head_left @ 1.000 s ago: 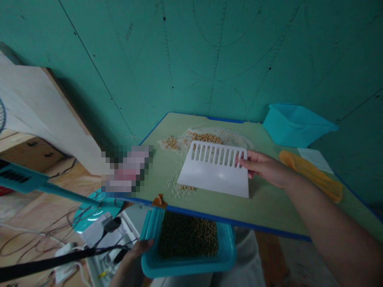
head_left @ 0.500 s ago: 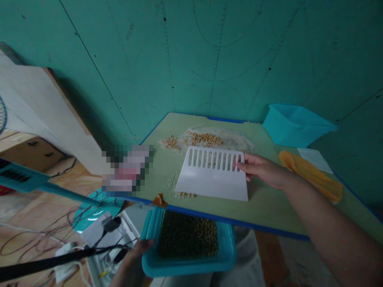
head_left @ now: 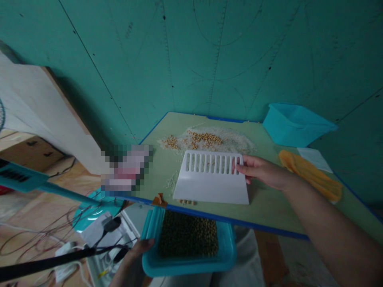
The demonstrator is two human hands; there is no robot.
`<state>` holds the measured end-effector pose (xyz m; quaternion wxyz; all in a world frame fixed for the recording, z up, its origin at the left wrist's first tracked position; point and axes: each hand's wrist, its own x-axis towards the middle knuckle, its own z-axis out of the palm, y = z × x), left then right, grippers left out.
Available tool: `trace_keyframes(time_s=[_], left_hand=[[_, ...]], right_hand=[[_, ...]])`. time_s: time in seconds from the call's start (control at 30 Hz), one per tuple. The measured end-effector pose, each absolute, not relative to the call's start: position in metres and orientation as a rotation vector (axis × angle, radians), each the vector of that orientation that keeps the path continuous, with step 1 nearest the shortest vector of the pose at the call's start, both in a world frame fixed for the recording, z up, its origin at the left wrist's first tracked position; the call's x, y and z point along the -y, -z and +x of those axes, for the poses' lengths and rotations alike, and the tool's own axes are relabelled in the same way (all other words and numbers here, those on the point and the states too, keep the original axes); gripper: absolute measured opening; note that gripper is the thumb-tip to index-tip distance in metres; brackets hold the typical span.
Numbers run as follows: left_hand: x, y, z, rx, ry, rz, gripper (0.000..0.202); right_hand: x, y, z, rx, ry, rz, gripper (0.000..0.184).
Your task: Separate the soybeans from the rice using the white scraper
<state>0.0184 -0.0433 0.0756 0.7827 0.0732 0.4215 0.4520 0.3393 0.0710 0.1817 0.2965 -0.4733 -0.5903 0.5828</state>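
Note:
My right hand (head_left: 257, 170) grips the right end of a white slotted scraper (head_left: 211, 185), thumb through or over the last slot. The scraper's long lower edge lies near the table's front rim, with a few yellow beans (head_left: 187, 202) just ahead of it. My left hand (head_left: 139, 251) is closed on the left rim of a teal bin (head_left: 191, 268), held below the table edge. Dark green beans (head_left: 179, 235) and yellowish ones fill its bottom. Farther back on the table lies a spread of white grains (head_left: 236, 137) with soybeans (head_left: 206, 138) on top.
A teal open box (head_left: 299, 125) stands at the table's back right, beside an orange cloth (head_left: 311, 175) and a white sheet (head_left: 315, 159). Brown tape (head_left: 160, 200) sticks to the front edge of the table (head_left: 278, 215). Cables and a power strip lie on the floor at left.
My right hand has drawn the scraper slightly toward the table's front edge, pushing the few beans closer to it. My left hand and the bin have stayed in place.

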Motion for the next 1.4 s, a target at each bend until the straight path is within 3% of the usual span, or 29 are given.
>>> trace_keyframes(time_s=[1.4], left_hand=[[0.0446,-0.0707,0.0198,-0.785,-0.97,0.155,0.019]], right_hand=[[-0.0664,-0.1818,0.3404,1.728,-1.713,-1.114,0.024]])
